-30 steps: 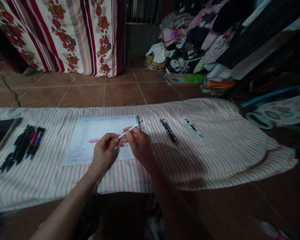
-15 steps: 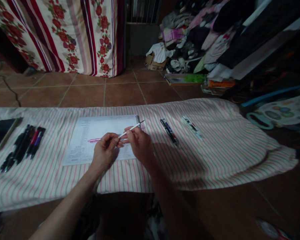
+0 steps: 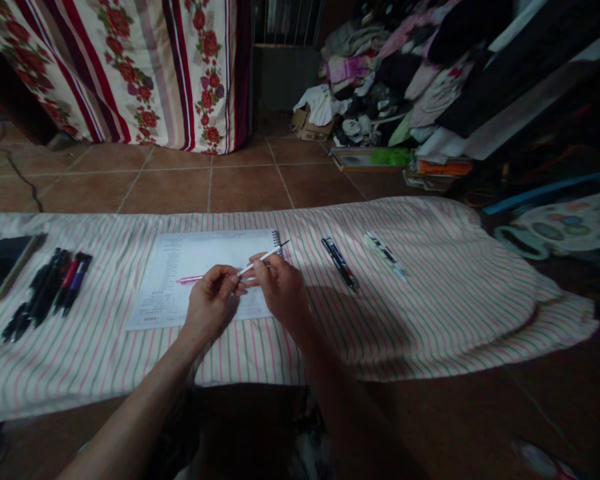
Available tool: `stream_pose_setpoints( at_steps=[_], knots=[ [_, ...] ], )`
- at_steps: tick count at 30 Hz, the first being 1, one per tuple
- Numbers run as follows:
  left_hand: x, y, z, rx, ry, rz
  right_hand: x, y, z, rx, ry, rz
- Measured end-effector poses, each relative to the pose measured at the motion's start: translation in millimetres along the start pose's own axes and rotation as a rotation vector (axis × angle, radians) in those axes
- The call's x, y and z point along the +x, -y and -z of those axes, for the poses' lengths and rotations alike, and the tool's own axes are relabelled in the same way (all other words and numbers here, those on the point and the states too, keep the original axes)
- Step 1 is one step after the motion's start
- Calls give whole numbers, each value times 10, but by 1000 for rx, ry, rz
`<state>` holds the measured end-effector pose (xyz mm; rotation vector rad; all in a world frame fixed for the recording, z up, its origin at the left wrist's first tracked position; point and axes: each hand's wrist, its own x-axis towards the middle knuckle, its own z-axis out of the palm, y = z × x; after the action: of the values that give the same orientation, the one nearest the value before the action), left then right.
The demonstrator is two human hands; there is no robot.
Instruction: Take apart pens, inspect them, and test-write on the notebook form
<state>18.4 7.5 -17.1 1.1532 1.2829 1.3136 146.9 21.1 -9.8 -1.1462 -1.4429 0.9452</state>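
Over a spiral notebook [image 3: 165, 267], both hands meet at a slim white pen [image 3: 260, 259] with a thin dark end. It slants up to the right. My left hand [image 3: 213, 297] is closed, with thumb and fingertips pinching the pen's lower end. Closed around its middle, my right hand [image 3: 283, 287] has the dark end sticking out beyond the fingers. A pink pen [image 3: 189, 280] shows left of my left hand, which hides its other end; whether the hand touches it I cannot tell.
Right of the notebook lie a dark pen [image 3: 339, 265] and a white patterned pen [image 3: 386, 256]. Several dark and coloured pens [image 3: 50, 287] and a phone [image 3: 5, 267] lie at left on the striped cloth [image 3: 430, 313]. Behind are a floral curtain [image 3: 170, 73] and piled clothes [image 3: 380, 73].
Both hands keep the same grip on the white pen. Only a very slight shift of the whole view shows.
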Motion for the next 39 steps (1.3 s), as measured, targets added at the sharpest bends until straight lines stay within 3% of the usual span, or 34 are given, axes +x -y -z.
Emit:
stream_pose_setpoints(
  at_steps=[30, 39],
  knots=[
    [-3, 8, -1, 5, 14, 8, -8, -8, 26, -103, 15, 59],
    [8, -4, 13, -66, 53, 38, -9, -68, 2, 18, 4, 61]
  ],
)
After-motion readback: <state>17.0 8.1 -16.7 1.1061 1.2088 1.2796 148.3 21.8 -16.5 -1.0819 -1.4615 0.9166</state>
